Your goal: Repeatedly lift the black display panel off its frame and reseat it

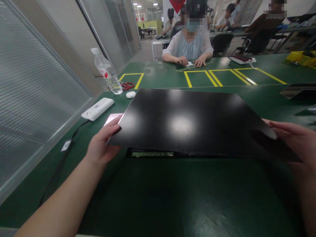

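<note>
A thin, glossy black display panel (197, 115) is held up above the green table, tilted, with ceiling light reflected in its face. My left hand (105, 140) grips its left edge, the thumb on top and the other fingers underneath. On the right edge, my right hand (293, 136) has its thumb over the surface; its lower fingers are hidden by the panel. Below the panel's near edge a strip of green circuit board (153, 154) shows on a dark piece. Whether that piece is joined to the panel I cannot tell.
Left of the panel are a white power bank (98, 108) with a black strap, a water bottle (107, 72), red-handled scissors (127, 86), a white earbud case (130, 94) and a partly covered phone (113, 118). Across the table (158, 197) a person (189, 46) works with small parts.
</note>
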{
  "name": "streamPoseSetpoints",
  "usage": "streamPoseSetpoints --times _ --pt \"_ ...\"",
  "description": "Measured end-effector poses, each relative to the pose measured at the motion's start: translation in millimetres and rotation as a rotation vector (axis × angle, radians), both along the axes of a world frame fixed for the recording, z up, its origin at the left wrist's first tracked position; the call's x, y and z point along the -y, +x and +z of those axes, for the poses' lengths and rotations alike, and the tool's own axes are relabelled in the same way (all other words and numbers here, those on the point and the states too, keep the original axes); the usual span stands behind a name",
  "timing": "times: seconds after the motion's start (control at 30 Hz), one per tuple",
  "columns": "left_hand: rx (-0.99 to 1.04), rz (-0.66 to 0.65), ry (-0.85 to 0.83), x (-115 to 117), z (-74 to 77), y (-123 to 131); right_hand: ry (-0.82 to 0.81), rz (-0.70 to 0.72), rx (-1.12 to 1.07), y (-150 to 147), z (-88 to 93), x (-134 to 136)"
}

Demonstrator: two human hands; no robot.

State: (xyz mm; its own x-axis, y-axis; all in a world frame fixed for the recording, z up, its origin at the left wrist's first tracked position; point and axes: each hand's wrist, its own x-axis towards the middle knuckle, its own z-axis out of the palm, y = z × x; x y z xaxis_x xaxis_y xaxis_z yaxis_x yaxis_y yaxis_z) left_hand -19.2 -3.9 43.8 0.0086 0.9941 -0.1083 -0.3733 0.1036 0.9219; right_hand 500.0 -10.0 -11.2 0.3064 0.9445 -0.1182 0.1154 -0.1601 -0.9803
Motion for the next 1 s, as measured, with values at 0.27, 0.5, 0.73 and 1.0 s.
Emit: streamPoseSetpoints --times 0.27,0.5,0.73,1.0 --pt "-0.014 0.132 0.076 -1.8 1.4 0.2 0.069 0.019 -0.182 -10.9 14.6 -6.4" --pt "-0.043 0.15 0.065 -2.6 2.0 -2.4 -0.038 -0.014 -0.064 -24.0 17.8 -6.6" --pt "-0.072 0.089 0.084 -1.7 -2.2 -0.2 0.031 -0.002 0.068 -28.8 11.4 -6.1" --pt "-0.109 0.034 0.027 -4.3 -8.2 -0.3 -0.014 -0.077 0.085 -30.9 6.9 -8.5"
